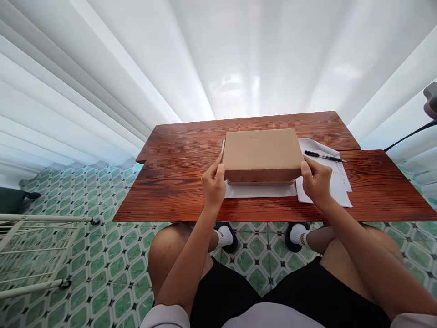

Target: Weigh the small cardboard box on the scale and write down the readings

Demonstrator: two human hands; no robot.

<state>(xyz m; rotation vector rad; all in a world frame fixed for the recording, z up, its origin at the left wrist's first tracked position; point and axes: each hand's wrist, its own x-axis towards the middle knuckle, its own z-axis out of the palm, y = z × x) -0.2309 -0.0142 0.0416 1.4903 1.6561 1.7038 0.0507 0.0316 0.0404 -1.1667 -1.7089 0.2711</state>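
A brown cardboard box point(261, 150) is held between my two hands over the wooden table point(174, 191). My left hand point(214, 180) grips its left end, thumb at the near corner. At the opposite end, my right hand point(316, 178) has its thumb against the near right corner. Both hands are closed on the box, with their other fingers partly hidden behind it. Under the box, a white flat thing point(261, 191) shows along the near side; most of it is covered, so I cannot tell its kind.
Right of the box lie white paper sheets point(336, 182) with a black pen point(324, 156) on top. White curtains point(239, 59) hang behind the table. A white metal rack point(37, 250) on wheels stands on the green tiled floor at left.
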